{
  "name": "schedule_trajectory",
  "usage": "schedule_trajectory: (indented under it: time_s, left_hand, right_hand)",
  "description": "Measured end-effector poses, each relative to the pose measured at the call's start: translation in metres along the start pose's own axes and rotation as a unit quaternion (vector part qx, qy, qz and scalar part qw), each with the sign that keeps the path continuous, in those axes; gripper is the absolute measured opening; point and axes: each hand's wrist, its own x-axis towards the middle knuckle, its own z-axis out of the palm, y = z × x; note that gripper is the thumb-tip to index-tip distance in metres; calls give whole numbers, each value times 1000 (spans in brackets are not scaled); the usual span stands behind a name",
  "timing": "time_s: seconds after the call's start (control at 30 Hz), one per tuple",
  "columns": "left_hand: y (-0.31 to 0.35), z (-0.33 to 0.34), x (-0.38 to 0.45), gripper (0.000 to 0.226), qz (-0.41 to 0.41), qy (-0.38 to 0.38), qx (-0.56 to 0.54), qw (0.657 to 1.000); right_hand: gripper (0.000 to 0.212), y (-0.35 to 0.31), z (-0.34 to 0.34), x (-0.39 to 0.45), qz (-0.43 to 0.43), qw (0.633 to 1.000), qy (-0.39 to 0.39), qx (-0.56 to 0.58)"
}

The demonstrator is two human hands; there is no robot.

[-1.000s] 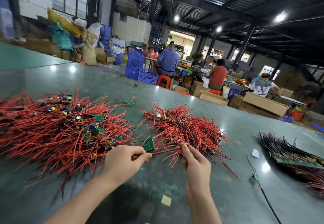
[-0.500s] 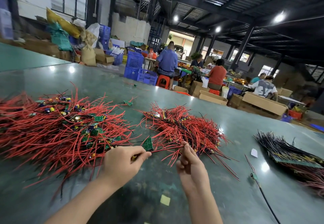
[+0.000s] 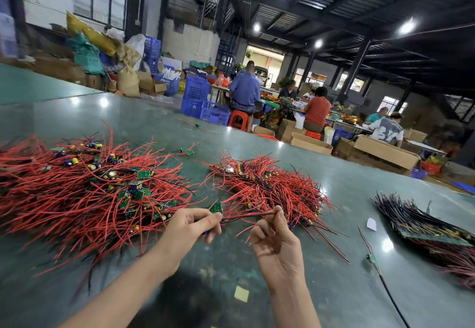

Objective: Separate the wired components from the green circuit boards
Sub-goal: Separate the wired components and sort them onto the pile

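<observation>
- Both hands have lifted slightly off the table (image 3: 334, 225) since a second ago, the red wire (image 3: 246, 215) now taut between them.
- Left hand (image 3: 189, 227) pinches a small green circuit board (image 3: 216, 207) at its fingertips.
- Right hand (image 3: 275, 235) pinches the wire's far end.
- Tangled board pile (image 3: 84, 194) lies left; separated wire pile (image 3: 267, 186) sits just beyond the hands.

Two bare hands, left (image 3: 189, 227) and right (image 3: 276, 237), share one small green board (image 3: 216, 207). Three heaps lie on the desk (image 3: 257, 271): two of red wires (image 3: 84, 194) (image 3: 267, 186), one of black wires (image 3: 424, 225). Two paper scraps lie loose, yellow (image 3: 241, 293) and white (image 3: 371, 224). Five people sit beyond.
</observation>
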Motion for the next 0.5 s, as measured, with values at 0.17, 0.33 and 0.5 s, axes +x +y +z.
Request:
schedule_trajectory:
  time_s: [0.17,0.33,0.5]
  left_hand:
    - [5,-2,-6,31,-74,-101,15,992]
    - [5,-11,1,13,-185,-161,-363,899]
    - [-6,-15,11,15,-107,-22,-459,882]
  right_hand:
    - [12,-1,-1,3,-45,993,73,-77]
    - [27,-1,-12,6,-138,936,187,-264]
    - [41,6,-10,4,-173,900,192,-352]
